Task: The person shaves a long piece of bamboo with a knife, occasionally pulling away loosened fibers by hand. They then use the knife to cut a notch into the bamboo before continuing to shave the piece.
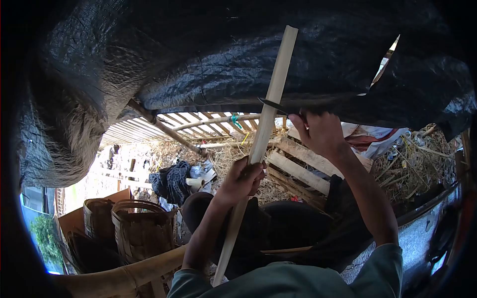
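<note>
A long, pale strip of split bamboo slants up from my lap toward the dark sheet. My left hand is wrapped round its lower middle. Higher up, a dark, narrow knife blade lies across the strip and touches it. My right hand is closed at the right end of the blade, where the handle is hidden inside the fist.
Black plastic sheeting hangs low overhead, with a slit at right. Woven baskets stand at lower left beside a thick bamboo pole. Wooden slats lie on straw-littered ground, and a dark patterned cloth lies farther left.
</note>
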Action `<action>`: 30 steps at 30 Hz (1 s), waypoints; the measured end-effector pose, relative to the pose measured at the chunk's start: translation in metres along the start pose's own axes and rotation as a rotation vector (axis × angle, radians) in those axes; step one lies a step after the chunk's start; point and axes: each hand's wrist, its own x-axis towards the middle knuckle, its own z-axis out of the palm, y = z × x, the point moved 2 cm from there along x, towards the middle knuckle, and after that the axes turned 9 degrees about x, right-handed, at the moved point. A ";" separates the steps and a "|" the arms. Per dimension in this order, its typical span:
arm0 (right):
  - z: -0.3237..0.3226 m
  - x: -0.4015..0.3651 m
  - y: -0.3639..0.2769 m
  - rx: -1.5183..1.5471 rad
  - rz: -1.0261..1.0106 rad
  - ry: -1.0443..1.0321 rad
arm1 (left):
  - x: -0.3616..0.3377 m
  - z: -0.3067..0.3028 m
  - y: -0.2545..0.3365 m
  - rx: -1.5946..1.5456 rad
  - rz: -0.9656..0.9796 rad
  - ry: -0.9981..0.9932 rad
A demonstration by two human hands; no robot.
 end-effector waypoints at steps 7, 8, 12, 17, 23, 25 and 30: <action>0.031 -0.028 -0.048 0.040 -0.212 -0.223 | 0.007 -0.007 -0.008 -0.058 -0.038 -0.096; 0.034 -0.029 -0.048 0.039 -0.201 -0.230 | 0.008 -0.007 -0.010 -0.028 -0.011 -0.062; 0.045 -0.032 -0.046 0.035 -0.185 -0.233 | 0.005 -0.005 -0.009 0.085 0.094 -0.006; 0.044 -0.027 -0.046 -0.032 -0.159 -0.346 | 0.004 -0.004 -0.014 0.319 0.354 0.092; 0.051 -0.021 -0.042 -0.091 -0.150 -0.333 | 0.009 -0.004 -0.007 0.452 0.542 0.158; 0.056 -0.021 -0.042 -0.097 -0.145 -0.318 | 0.010 -0.008 -0.012 0.403 0.385 0.146; 0.003 0.024 0.030 -0.389 0.212 -0.066 | -0.012 0.004 -0.018 0.369 0.322 0.071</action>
